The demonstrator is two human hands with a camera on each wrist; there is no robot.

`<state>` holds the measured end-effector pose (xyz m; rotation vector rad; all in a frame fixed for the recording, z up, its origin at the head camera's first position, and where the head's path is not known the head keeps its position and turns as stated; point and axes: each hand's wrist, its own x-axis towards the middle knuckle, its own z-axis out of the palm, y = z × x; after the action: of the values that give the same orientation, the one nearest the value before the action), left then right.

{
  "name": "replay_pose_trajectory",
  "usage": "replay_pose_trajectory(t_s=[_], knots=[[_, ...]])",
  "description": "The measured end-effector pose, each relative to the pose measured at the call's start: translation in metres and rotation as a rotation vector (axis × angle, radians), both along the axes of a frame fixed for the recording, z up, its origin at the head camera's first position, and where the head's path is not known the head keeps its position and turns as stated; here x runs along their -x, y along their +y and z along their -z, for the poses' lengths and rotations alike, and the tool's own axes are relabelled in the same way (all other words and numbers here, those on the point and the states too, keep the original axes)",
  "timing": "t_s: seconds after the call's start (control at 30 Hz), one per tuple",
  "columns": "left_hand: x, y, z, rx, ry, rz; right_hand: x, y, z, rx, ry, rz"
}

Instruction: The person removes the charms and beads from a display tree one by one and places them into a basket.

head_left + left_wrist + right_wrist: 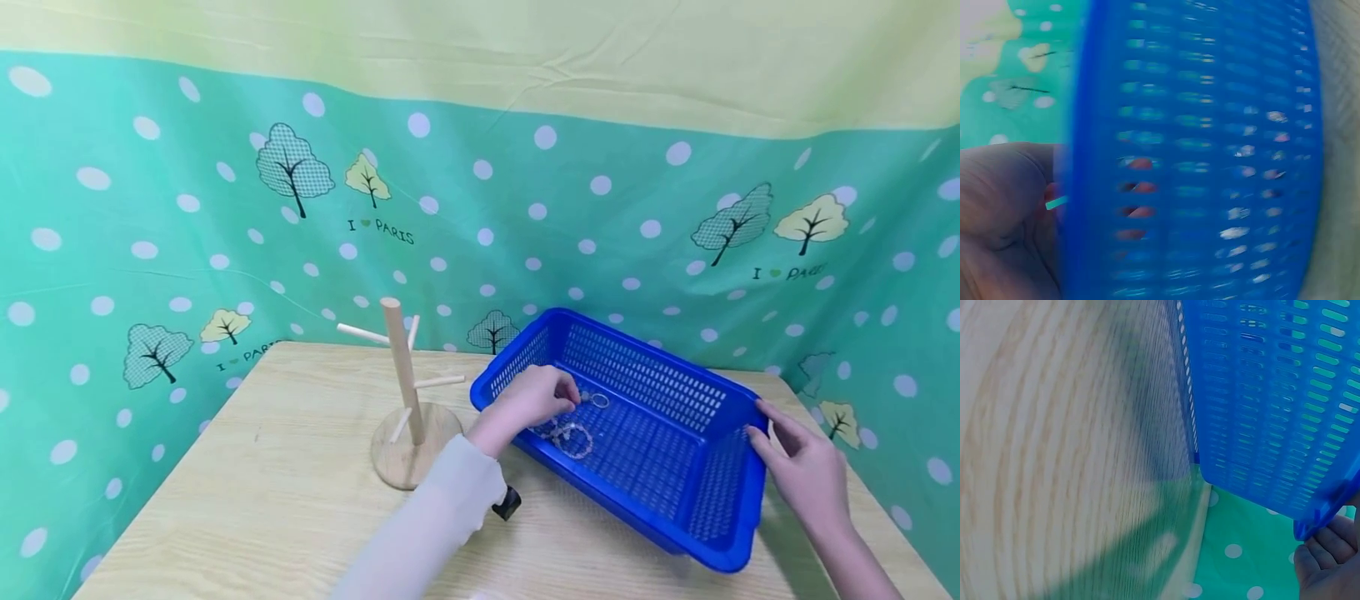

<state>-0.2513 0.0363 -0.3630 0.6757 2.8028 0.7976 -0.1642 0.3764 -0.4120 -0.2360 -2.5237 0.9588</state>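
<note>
A blue slotted plastic basket point(720, 500) stands at the right of a wooden table point(262, 500). Inside it lie small silver rings point(597, 401) and clear bracelets point(574, 439). My left hand point(536, 400) reaches over the near-left rim, fingertips bunched and pinching a thin clear bracelet on the basket floor. In the left wrist view, the palm point(997, 206) shows beside the blurred basket wall point(1210, 156). My right hand point(806, 467) grips the basket's right rim, thumb on top. Its fingers point(1329, 556) curl under the basket's corner point(1272, 394).
A wooden peg stand point(405, 400) with a round base and several side pegs stands just left of the basket. A teal dotted cloth point(150, 250) walls the table on three sides. The table's left half lies bare in front of the stand.
</note>
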Motion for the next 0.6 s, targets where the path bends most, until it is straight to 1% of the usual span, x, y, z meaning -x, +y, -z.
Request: replay_pose_trajectory(t_s=[0.07,0.2,0.23,0.37,0.43,0.5,0.6], knots=[[-0.004,-0.006,-0.009,-0.038,0.037,-0.002,0.0,0.0,0.0,0.0,-0.006,0.004],[-0.017,-0.022,-0.034,-0.139,0.105,-0.004,0.0,0.002,0.0,-0.001,-0.012,0.01],[-0.02,-0.026,-0.041,-0.162,0.131,-0.001,0.001,0.003,0.0,0.007,-0.015,0.012],[-0.034,-0.043,-0.066,-0.245,0.25,0.011,0.002,0.009,-0.001,0.083,-0.063,0.026],[-0.041,-0.052,-0.078,-0.29,0.307,0.012,0.001,0.013,-0.002,0.144,-0.078,0.025],[-0.049,-0.062,-0.089,-0.325,0.372,0.002,0.001,0.018,-0.003,0.201,-0.081,0.01],[-0.06,-0.082,-0.102,-0.381,0.467,-0.021,0.002,0.024,-0.009,0.27,-0.06,-0.026]])
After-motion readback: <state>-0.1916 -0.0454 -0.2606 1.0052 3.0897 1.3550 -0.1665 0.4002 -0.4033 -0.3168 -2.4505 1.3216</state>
